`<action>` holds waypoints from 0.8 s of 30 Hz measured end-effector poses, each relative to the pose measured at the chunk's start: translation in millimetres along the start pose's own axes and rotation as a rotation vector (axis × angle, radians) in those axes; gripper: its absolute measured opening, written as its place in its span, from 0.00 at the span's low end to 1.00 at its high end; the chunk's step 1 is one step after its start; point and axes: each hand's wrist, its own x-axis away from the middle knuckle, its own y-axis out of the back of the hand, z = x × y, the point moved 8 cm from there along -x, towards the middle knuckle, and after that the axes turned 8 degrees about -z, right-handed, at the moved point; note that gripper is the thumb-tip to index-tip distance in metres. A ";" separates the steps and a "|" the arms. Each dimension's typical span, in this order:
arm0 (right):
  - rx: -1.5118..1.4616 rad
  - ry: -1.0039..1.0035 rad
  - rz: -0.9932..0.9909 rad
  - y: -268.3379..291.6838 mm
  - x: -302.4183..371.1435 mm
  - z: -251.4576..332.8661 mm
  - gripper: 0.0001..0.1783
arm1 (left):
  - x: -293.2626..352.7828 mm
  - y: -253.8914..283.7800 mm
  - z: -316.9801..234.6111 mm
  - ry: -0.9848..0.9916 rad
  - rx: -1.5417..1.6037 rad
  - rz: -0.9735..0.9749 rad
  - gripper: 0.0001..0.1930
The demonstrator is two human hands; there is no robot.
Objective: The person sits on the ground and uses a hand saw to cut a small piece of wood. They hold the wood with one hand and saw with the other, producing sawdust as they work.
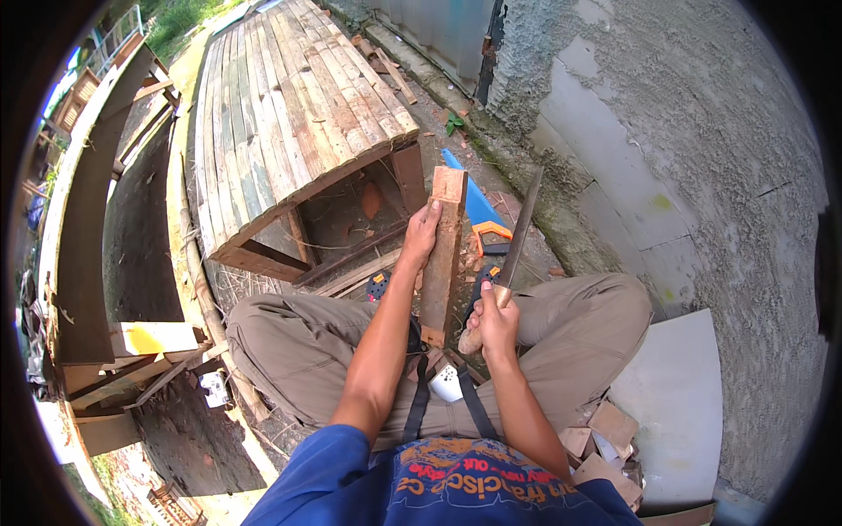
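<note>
Seated worker's left hand [422,233] grips an upright wood block [441,256]; right hand [493,321] clasps a machete [511,249], seemingly mid-trimming; next stroke needs careful aim.

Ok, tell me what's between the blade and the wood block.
Nothing visible. The left hand holds the wood block upright; the right hand holds the blade raised just right of it, with only open air between them.

1 wood block [441,254]; 1 machete [511,250]; perhaps 1 handsaw [478,215]
</note>
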 end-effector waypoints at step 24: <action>-0.065 0.106 0.001 10.0 6.5 9.2 0.18 | 18.0 -43.8 -88.1 -0.091 -0.233 0.085 0.43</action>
